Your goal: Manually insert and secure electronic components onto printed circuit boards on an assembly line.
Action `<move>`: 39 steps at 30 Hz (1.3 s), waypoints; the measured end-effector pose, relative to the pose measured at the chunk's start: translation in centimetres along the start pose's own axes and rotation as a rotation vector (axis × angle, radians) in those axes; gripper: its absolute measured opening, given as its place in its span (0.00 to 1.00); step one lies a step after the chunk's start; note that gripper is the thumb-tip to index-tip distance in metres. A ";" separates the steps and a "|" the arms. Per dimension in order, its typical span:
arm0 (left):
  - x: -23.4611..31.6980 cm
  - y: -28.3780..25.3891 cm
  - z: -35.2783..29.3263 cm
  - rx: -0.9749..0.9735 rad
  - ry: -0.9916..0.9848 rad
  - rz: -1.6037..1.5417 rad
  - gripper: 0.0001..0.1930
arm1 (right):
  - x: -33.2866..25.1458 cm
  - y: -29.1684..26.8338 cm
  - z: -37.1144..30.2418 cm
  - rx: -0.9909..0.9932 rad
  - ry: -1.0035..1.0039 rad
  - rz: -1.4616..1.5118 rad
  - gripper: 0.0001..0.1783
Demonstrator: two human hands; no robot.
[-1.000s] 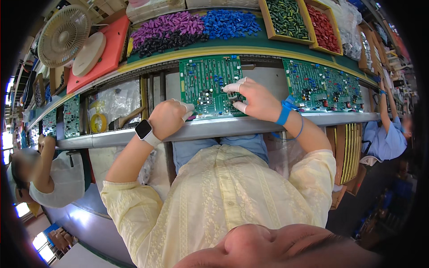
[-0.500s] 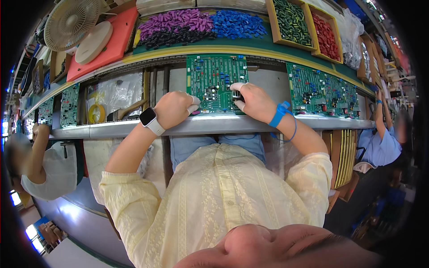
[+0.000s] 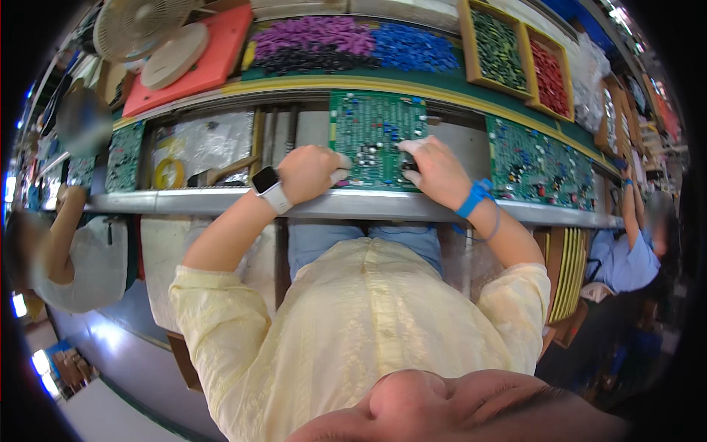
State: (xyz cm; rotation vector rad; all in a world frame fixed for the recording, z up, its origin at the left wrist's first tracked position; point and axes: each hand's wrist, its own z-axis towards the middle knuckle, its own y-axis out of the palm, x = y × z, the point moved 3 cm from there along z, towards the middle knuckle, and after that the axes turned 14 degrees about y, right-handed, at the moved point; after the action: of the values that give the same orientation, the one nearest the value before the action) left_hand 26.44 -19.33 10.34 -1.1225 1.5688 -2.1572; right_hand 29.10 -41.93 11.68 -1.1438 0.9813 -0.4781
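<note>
A green circuit board [image 3: 375,121] crowded with small parts lies across the metal rails in front of me. White coverings sit on the fingertips of both hands. My left hand [image 3: 313,174], with a watch at its wrist, is curled at the board's lower left corner; what its fingers pinch is hidden, though a speck of purple shows beside them. At the lower right of the board, the thumb and forefinger of my right hand [image 3: 436,168] close around a small black component [image 3: 409,167]. A blue strap [image 3: 477,197] circles that wrist.
Beyond the rail lie piles of purple [image 3: 313,35], black [image 3: 309,61] and blue parts [image 3: 412,48]. Boxes hold green [image 3: 499,48] and red parts [image 3: 549,77]. More boards [image 3: 541,162] stand rightward; tape [image 3: 169,174] and a brush [image 3: 224,171] lie left. Co-workers sit on both sides.
The whole view has shifted, so the scene sits farther right. Both hands keep their places on the board. Another person's head has come into view at the far left.
</note>
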 end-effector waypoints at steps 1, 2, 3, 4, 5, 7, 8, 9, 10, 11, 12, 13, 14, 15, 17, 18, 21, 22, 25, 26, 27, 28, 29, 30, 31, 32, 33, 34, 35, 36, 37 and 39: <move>0.1 0.0 -0.2 -0.009 -0.049 0.020 0.10 | -0.9 -0.6 0.0 0.054 -0.024 -0.029 0.25; 0.4 -0.4 -0.1 -0.043 -0.093 -0.009 0.11 | -1.7 -1.3 0.0 0.070 -0.042 -0.041 0.24; 0.5 -0.6 0.1 -0.072 -0.135 -0.041 0.12 | -2.4 -1.8 0.0 0.087 -0.057 -0.056 0.23; 0.7 -0.9 0.2 -0.040 -0.104 -0.058 0.13 | -3.8 -2.1 0.3 0.090 -0.109 -0.029 0.23; 0.6 -1.0 0.1 -0.007 -0.063 -0.078 0.14 | -4.9 -2.4 0.3 0.059 -0.132 -0.006 0.21; -0.5 -1.9 -1.3 0.107 -0.069 -0.058 0.14 | -7.0 -1.7 1.4 0.033 -0.186 0.025 0.20; -1.1 -2.6 -2.0 0.210 -0.031 -0.062 0.15 | -8.4 -0.9 1.9 -0.005 -0.308 0.046 0.19; -2.1 -3.5 -3.5 0.289 -0.074 -0.026 0.16 | -9.8 0.0 2.5 -0.042 -0.428 0.065 0.18; -3.1 -4.9 -5.2 0.321 -0.139 -0.007 0.16 | -10.7 1.2 3.0 -0.083 -0.459 0.054 0.16; -4.1 -6.5 -7.1 0.355 -0.198 0.011 0.17 | -11.5 2.0 3.6 -0.080 -0.475 0.053 0.16; -5.1 -8.1 -9.3 0.405 -0.294 0.041 0.17 | -12.2 2.9 4.1 -0.122 -0.527 0.032 0.15; -6.4 -9.7 -11.9 0.454 -0.389 0.068 0.17 | -12.6 4.0 4.5 -0.167 -0.575 0.010 0.16; -10.6 -9.3 -16.1 0.521 -0.460 0.163 0.17 | -12.9 5.2 4.7 -0.206 -0.545 -0.031 0.16; -12.3 -10.6 -19.2 0.612 -0.508 0.216 0.18 | -13.2 5.3 4.9 -0.201 -0.551 -0.032 0.16; -17.0 -12.6 -26.1 0.675 -0.647 0.396 0.20 | -13.1 6.3 5.0 -0.401 -0.410 -0.248 0.16; -19.2 -12.9 -29.8 0.701 -0.782 0.503 0.21 | -13.1 6.4 4.8 -0.398 -0.410 -0.247 0.16; -24.1 -14.3 -36.4 0.703 -1.073 0.698 0.24 | -12.0 5.6 4.1 -0.352 -0.326 -0.231 0.18; -25.8 -14.9 -36.0 0.680 -1.141 0.612 0.27 | -11.2 5.2 3.8 -0.354 -0.255 -0.246 0.18; -32.5 -12.9 -43.1 0.724 -1.320 0.410 0.29 | -9.7 5.0 3.0 -0.257 -0.174 -0.267 0.19; -34.2 -12.5 -37.6 0.565 -1.379 0.356 0.26 | -7.8 4.5 2.2 -0.196 -0.084 -0.287 0.19; -36.0 -12.9 -49.2 0.221 -1.310 0.540 0.24 | -8.7 3.9 1.7 -0.176 -0.162 -0.260 0.19; -34.2 -15.6 -60.8 0.370 -1.255 0.658 0.24 | -8.9 4.0 1.9 -0.155 -0.252 -0.193 0.19; -34.6 -16.8 -63.2 -0.021 -1.175 0.931 0.24 | -7.8 4.3 1.8 -0.116 -0.231 -0.166 0.19; -37.7 -14.0 -59.4 0.201 -1.252 0.629 0.24 | -6.6 5.0 1.7 -0.109 -0.166 -0.209 0.19; -40.3 -11.5 -48.2 0.632 -1.209 0.187 0.35 | -4.4 4.6 0.6 -0.102 0.008 -0.290 0.19; -38.8 -12.2 -45.8 0.683 -1.207 0.186 0.44 | -3.8 4.0 0.0 -0.084 0.030 -0.307 0.18; -39.4 -12.6 -44.9 0.660 -1.229 0.181 0.42 | -3.1 3.4 -0.6 -0.070 0.048 -0.323 0.18; -39.0 -13.3 -47.8 0.742 -1.191 0.083 0.41 | -3.3 3.4 -0.6 -0.064 0.048 -0.315 0.18; -38.7 -14.0 -51.5 0.717 -1.201 0.133 0.40 | -3.3 3.5 -0.7 -0.059 0.037 -0.300 0.18; -38.7 -14.0 -52.0 0.686 -1.199 0.167 0.40 | -3.1 3.4 -0.9 -0.057 0.041 -0.296 0.18; -39.3 -13.5 -51.8 0.678 -1.192 0.163 0.40 | -2.9 3.3 -1.2 -0.058 0.053 -0.296 0.18; -39.7 -12.3 -49.8 0.670 -1.147 0.098 0.40 | -2.4 2.9 -1.7 -0.063 0.075 -0.316 0.18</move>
State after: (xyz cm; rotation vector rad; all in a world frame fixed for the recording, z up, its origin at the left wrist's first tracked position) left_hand 21.08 44.08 -2.22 -1.5079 0.3444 -1.2817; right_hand 26.00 -39.87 9.84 -1.3538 0.8877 -0.7517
